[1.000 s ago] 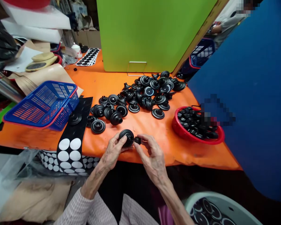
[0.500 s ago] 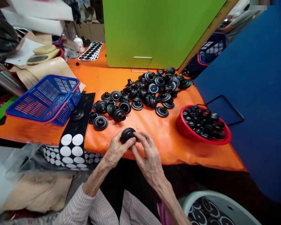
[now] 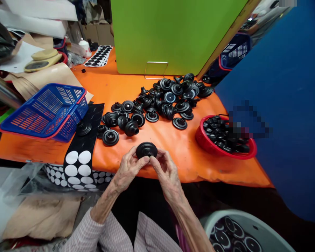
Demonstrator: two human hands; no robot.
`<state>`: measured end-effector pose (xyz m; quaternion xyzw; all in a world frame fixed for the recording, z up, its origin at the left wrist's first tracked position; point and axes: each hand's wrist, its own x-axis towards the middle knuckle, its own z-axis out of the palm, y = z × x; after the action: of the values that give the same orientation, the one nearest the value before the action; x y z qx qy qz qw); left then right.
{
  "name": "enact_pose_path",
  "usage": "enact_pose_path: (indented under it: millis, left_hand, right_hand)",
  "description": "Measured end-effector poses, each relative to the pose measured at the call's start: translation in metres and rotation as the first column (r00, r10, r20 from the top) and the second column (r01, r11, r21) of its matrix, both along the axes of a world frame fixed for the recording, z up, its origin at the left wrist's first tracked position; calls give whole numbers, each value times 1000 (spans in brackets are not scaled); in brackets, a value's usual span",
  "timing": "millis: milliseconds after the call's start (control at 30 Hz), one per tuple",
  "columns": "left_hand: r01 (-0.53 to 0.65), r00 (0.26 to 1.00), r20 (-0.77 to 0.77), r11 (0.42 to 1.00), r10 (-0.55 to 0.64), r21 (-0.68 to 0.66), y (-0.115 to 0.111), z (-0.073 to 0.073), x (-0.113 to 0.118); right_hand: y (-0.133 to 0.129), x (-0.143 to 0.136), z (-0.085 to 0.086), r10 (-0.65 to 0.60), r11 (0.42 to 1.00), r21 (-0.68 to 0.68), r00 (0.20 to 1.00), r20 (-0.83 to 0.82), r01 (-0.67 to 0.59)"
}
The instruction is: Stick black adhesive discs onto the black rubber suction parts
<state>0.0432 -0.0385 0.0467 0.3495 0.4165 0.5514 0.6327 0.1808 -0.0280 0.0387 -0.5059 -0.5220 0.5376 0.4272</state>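
Note:
A round black stepped disc (image 3: 147, 149) is held between both hands above the orange table's front edge. My left hand (image 3: 128, 166) grips its left side, thumb at the near rim. My right hand (image 3: 166, 171) holds its right side, the thumb meeting the other at the bottom. Beyond them lies a pile of similar black discs (image 3: 170, 98), with a looser group (image 3: 123, 120) to its left. One more disc (image 3: 83, 128) rests on a black sticker strip (image 3: 90, 140) with white circles toward its near end.
A blue basket (image 3: 46, 112) stands at the left. At the right is a red bowl (image 3: 199, 140) of small black parts. A grey tub (image 3: 267, 224) with ringed discs sits lower right. A green board (image 3: 173, 35) stands behind the pile on the orange table (image 3: 186, 154).
The disc has been tilted so its broad face shows more. My right fingers have moved from its top to its right side, and both thumbs now meet at the near edge.

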Motion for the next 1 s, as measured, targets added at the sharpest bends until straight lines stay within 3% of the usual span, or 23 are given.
enact_pose_path:
  millis: [100,233,500,633,733,800,833,900,1000]
  left_hand:
    - [58,998,-19,996,-57,61,3,5,-7]
    - [133,991,19,988,-135,76,5,6,-15]
    - [3,997,-72,997,2,71,-5,4,-6]
    - [-5,996,-93,1000,3,-30,-2,6,-6]
    - [-71,985,-168,989,49,-128,15,4,-10]
    - [-164,953,-276,980,127,-115,30,3,-11]
    - [-209,927,-334,974,171,-82,37,3,-11]
    - [-297,847,-462,955,263,-1,49,4,-9]
    - [-400,631,-688,910,359,108,57,7,-8]
  right_hand:
    - [0,3,8,108,994,-20,990,-93,-110]
    - [1,-1,15,63,996,-58,984,-164,-74]
    - [-6,-13,8,-18,999,-39,998,-68,15]
    - [2,-8,8,83,997,-6,997,6,-83]
    - [36,6,4,60,994,72,973,222,-78]
    - [72,19,-1,-125,971,237,890,438,20]
    - [91,26,-4,-259,930,364,804,535,57]
    - [128,38,-9,-372,889,446,728,576,102]
    - [165,51,-16,-416,876,465,690,592,130]
